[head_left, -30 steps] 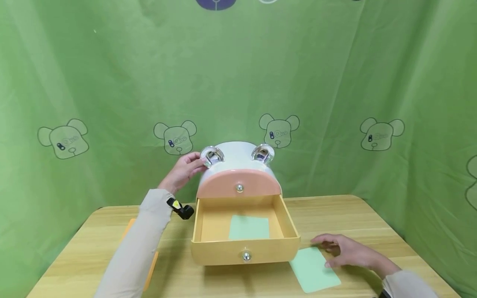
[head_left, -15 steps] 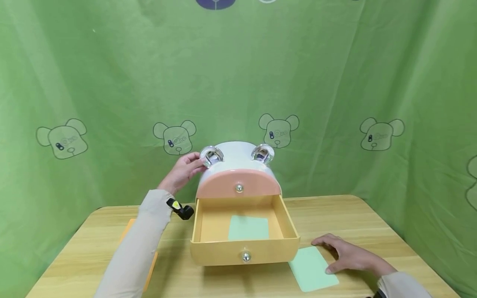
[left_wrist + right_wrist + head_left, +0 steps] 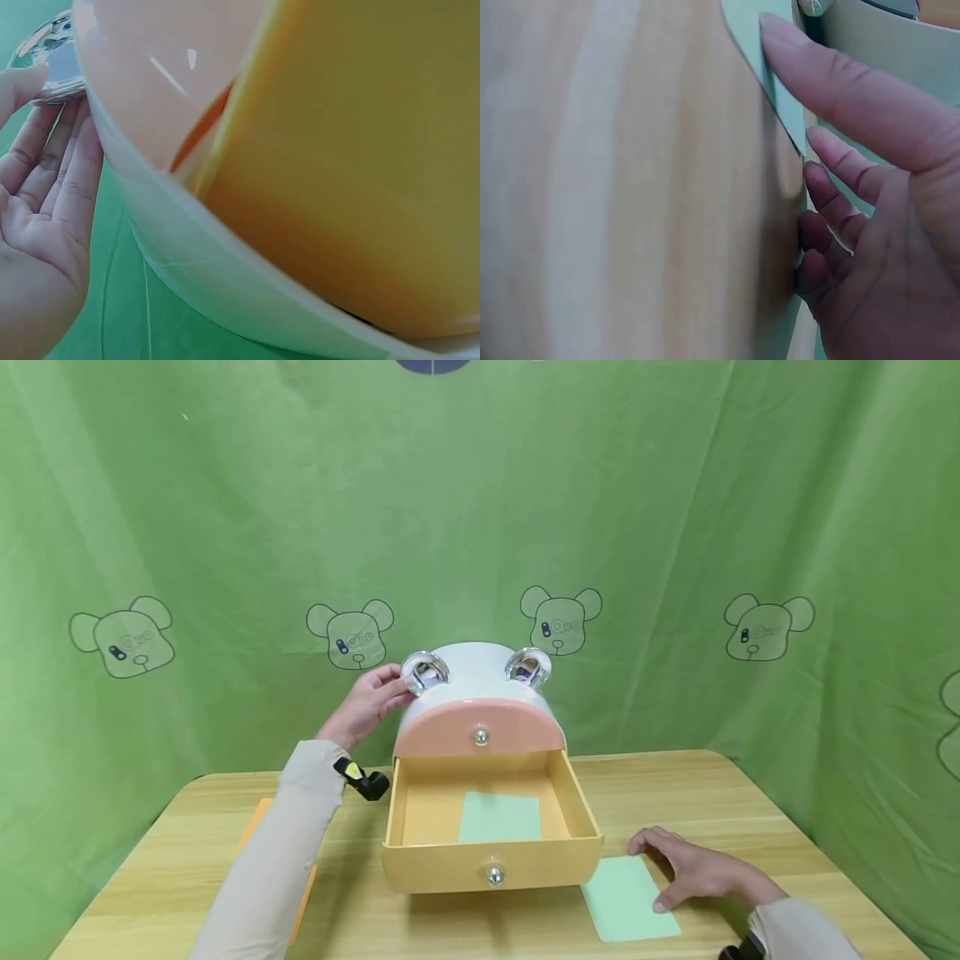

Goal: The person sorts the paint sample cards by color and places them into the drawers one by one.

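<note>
A small white drawer box [image 3: 480,672] with silver ears stands mid-table, its pink upper drawer [image 3: 442,732] closed. Its yellow lower drawer [image 3: 427,868] is pulled out, and a pale green card [image 3: 501,817] lies inside. At the box's left, my left hand [image 3: 367,702] holds the silver ear [image 3: 425,673], thumb in front and fingers behind. To the drawer's right, another pale green card [image 3: 626,897] lies on the table. My right hand [image 3: 705,870] grips that card across its corner, thumb on the near edge and a fingertip at the far corner.
An orange flat object [image 3: 303,906] lies on the wooden table [image 3: 360,902], partly hidden under the left forearm. A green curtain [image 3: 645,510] printed with bear heads hangs close behind the table and along both sides.
My right hand has closed in on the green card, thumb now at its edge. The card has turned and slid slightly left. The left hand, the box and the drawer stay put.
</note>
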Motion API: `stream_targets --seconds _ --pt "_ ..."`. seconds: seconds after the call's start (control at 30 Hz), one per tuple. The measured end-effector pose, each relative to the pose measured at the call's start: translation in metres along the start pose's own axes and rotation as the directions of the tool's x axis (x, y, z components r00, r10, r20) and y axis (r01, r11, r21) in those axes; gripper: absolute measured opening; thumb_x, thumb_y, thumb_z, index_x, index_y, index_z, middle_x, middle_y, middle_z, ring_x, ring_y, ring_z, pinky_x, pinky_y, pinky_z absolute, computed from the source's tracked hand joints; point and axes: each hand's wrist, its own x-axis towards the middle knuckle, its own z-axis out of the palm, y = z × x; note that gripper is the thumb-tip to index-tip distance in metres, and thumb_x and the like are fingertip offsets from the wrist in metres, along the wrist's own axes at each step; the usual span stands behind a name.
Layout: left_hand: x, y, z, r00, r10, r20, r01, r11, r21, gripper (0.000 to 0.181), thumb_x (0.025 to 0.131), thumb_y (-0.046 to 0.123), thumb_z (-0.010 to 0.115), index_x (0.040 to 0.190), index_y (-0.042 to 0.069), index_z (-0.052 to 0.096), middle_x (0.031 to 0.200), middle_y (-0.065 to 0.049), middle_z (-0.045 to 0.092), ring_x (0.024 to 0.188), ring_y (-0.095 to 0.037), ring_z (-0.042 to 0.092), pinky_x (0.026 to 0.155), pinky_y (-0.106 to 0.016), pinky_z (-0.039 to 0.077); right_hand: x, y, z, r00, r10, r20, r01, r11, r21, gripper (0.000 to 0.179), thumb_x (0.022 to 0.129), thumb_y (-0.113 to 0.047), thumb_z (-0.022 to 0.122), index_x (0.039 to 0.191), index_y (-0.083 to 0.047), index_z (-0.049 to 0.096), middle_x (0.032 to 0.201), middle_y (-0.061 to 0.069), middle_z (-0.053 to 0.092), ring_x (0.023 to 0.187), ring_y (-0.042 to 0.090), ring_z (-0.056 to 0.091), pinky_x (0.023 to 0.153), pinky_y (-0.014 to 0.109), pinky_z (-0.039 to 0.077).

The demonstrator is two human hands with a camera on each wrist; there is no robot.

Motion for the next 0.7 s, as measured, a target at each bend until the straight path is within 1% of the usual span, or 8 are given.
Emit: stream_targets --seconds 0.1,0.2,0.3,0.37,0.43,0.5,0.6,0.7 --pt "0.000 0.001 0.000 1.000 0.003 0.001 -0.003 1.000 -0.004 0.014 0.092 0.001 0.053 0.105 0.002 0.053 0.103 -0.004 0.063 0.093 -0.012 0.063 0.092 -0.022 0.051 0.000 0.000 0.001 1.000 0.020 -0.006 -0.020 0.999 0.044 0.061 0.070 -0.018 0.080 0.114 -0.001 0.042 0.114 0.014 0.045 0.111 0.004 0.039 0.096 0.010 0.032" --pt "0.000 0.001 0.000 1.000 0.006 0.004 -0.006 1.000 -0.006 0.014 0.092 0.001 0.053 0.105 0.002 0.054 0.102 -0.003 0.064 0.092 -0.012 0.063 0.092 -0.022 0.051 0.002 0.000 0.002 1.000 0.022 -0.009 -0.021 0.995 0.100 0.061 0.070 -0.017 0.079 0.112 0.002 0.039 0.110 0.016 0.044 0.108 0.006 0.039 0.095 0.007 0.031" --pt "0.000 0.002 0.000 1.000 0.009 0.004 -0.009 1.000 -0.008 0.014 0.092 0.001 0.053 0.106 0.002 0.054 0.101 -0.003 0.064 0.092 -0.012 0.063 0.092 -0.022 0.051 0.003 0.001 0.003 1.000 -0.004 -0.027 0.008 0.992 0.130 0.059 0.072 -0.016 0.078 0.108 0.004 0.037 0.099 0.015 0.044 0.094 0.009 0.043 0.080 0.014 0.041" --pt "0.000 0.002 0.000 1.000 0.008 0.002 -0.008 1.000 -0.002 0.015 0.092 0.002 0.054 0.107 0.002 0.053 0.102 -0.003 0.064 0.092 -0.012 0.063 0.092 -0.022 0.051 0.003 0.003 0.003 0.999 -0.014 -0.046 0.021 0.989 0.150 0.055 0.073 -0.016 0.077 0.105 0.006 0.038 0.092 0.013 0.044 0.084 0.011 0.044 0.068 0.020 0.044" --pt "0.000 0.001 0.000 1.000 0.008 0.002 -0.008 1.000 0.001 0.015 0.092 0.002 0.054 0.107 0.001 0.053 0.102 -0.003 0.063 0.092 -0.012 0.063 0.092 -0.022 0.051 0.003 0.005 0.003 0.997 -0.003 -0.074 0.017 0.982 0.188 0.048 0.076 -0.013 0.075 0.102 0.007 0.040 0.084 0.011 0.043 0.074 0.013 0.043 0.058 0.026 0.042" --pt "0.000 0.001 0.000 1.000 0.008 0.003 -0.008 1.000 0.003 0.016 0.092 0.001 0.053 0.108 0.001 0.053 0.103 -0.003 0.063 0.093 -0.012 0.063 0.092 -0.022 0.051 0.002 0.008 0.002 0.995 0.027 -0.098 -0.001 0.968 0.250 0.041 0.079 -0.008 0.072 0.100 0.009 0.041 0.082 0.009 0.043 0.072 0.012 0.043 0.056 0.026 0.043" --pt "0.000 0.000 0.000 1.000 0.011 0.004 -0.011 1.000 -0.002 0.016 0.092 0.001 0.053 0.108 0.000 0.052 0.103 -0.003 0.063 0.092 -0.012 0.063 0.092 -0.022 0.051 -0.001 0.012 0.001 0.987 0.104 -0.121 -0.056 0.936 0.348 0.033 0.084 -0.003 0.065 0.103 0.012 0.043 0.082 0.007 0.044 0.071 0.007 0.045 0.057 0.022 0.045" --pt "0.000 0.000 0.000 1.000 0.017 0.010 -0.017 1.000 -0.003 0.016 0.092 0.000 0.053 0.108 0.000 0.052 0.102 -0.003 0.063 0.092 -0.012 0.063 0.092 -0.022 0.051 -0.006 0.013 -0.003 0.975 0.184 -0.124 -0.113 0.895 0.432 0.031 0.089 -0.003 0.060 0.109 0.013 0.042 0.089 0.009 0.049 0.077 0.008 0.053 0.066 0.022 0.053"
